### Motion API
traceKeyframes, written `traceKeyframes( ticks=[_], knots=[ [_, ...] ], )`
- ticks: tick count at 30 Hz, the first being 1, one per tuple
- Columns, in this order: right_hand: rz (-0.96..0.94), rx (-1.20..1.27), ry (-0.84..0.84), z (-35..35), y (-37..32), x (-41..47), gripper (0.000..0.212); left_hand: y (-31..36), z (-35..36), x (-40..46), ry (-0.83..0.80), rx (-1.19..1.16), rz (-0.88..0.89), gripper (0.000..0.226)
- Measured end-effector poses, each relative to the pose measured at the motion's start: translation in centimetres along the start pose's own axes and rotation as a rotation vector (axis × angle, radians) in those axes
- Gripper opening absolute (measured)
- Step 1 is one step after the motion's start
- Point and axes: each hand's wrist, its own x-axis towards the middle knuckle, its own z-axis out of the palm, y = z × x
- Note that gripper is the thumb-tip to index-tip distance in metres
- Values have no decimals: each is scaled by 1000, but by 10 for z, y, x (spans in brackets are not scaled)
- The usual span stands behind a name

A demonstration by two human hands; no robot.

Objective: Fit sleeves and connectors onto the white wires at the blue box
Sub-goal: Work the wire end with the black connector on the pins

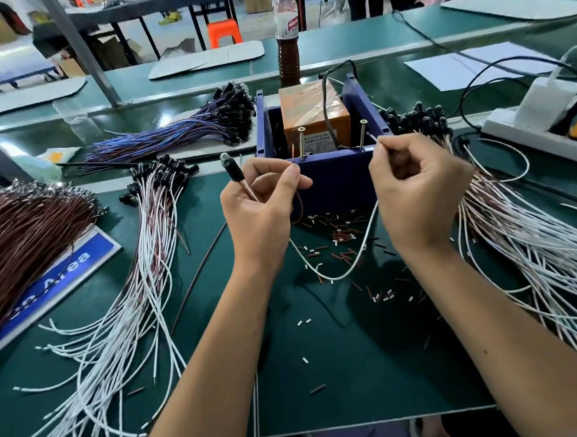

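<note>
The blue box (332,177) stands at the table's middle with an orange block (310,114) inside and two upright screws (301,142) on its front rim. My left hand (262,206) pinches a thin brown wire near the left screw and also holds a black-sleeved LED connector (231,169) that sticks up beside the thumb. My right hand (415,189) pinches the end of a white wire (348,268) close to the right screw (363,133). That wire hangs in a loop between both hands, above scattered sleeve pieces (343,235).
Bundles of white wires with black connectors lie at the left (142,296) and right (528,242). A brown wire bundle (18,237) and blue wires (178,130) lie at the far left. A bottle (287,37) stands behind the box; a power strip (543,125) sits at right.
</note>
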Motion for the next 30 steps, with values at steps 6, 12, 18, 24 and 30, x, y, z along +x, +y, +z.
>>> traceKeyframes(
  ticks=[6, 12, 18, 24, 30],
  knots=[
    [-21, -2, -27, 1, -6, -3, 11, -2, 14, -2, 157, 147, 152, 11],
    [-41, -11, -33, 0, -6, -3, 12, -4, 22, -1, 213, 204, 203, 11],
    [-31, -10, -53, 0, -6, -5, 12, -2, 26, -3, 243, 237, 240, 6],
    [-8, -6, -73, -1, -6, -6, 12, 1, 26, -5, 239, 234, 246, 11],
    [35, 10, -86, 0, -6, -6, 13, 1, 27, -4, 242, 218, 220, 17]
  ],
)
